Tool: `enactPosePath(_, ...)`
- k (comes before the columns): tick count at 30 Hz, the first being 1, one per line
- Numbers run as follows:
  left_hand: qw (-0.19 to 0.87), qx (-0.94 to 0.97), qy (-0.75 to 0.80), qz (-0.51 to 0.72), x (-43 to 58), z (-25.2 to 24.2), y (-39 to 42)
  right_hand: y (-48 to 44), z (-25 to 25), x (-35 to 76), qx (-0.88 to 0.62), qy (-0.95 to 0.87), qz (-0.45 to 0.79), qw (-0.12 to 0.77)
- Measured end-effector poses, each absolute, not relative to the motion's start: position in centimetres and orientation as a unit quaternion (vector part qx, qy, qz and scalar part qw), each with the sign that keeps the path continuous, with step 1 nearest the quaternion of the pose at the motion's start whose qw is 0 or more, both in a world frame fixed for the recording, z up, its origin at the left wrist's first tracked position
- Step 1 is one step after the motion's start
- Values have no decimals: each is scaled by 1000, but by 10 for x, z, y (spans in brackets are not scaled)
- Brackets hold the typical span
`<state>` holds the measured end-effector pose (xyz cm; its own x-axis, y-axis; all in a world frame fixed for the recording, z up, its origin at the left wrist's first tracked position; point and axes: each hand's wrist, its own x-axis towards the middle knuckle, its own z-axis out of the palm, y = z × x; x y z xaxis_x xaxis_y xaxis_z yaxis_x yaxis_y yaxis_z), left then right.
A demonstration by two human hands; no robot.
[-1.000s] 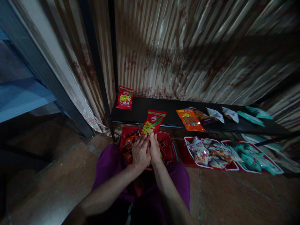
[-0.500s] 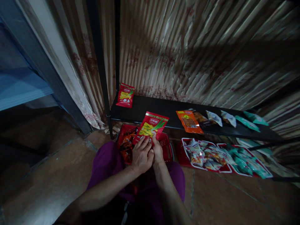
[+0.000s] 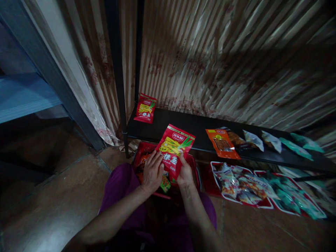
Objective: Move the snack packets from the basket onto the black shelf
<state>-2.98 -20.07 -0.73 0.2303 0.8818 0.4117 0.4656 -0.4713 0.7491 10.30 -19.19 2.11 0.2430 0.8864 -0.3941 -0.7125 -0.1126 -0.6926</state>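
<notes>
Packet (image 3: 175,148), red, above basket (image 3: 193,161); edge pinched in right hand (image 3: 186,173); left hand (image 3: 151,173) laid along opposite edge, cannot tell if gripping. Beyond basket, to its left: matching packet (image 3: 145,108).

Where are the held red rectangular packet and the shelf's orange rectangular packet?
Held red rectangular plastic packet (image 3: 174,148), head view: printed front.
Orange rectangular plastic packet (image 3: 222,144), head view: brown patch on front.

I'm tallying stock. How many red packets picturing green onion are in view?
2. The shelf packet is at the left end of the black shelf; the held packet is in the hands, over the red basket. More may be hidden there.
</notes>
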Motion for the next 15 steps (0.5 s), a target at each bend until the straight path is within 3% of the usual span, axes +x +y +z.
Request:
enactPosePath(12,528,420,509,535,-40,-29,-110,-111,21,109,-494,-158,651,554)
enactPosePath(15,532,377,507,564,-43,-31,-83,-77,24,100,-522,-172,628,551)
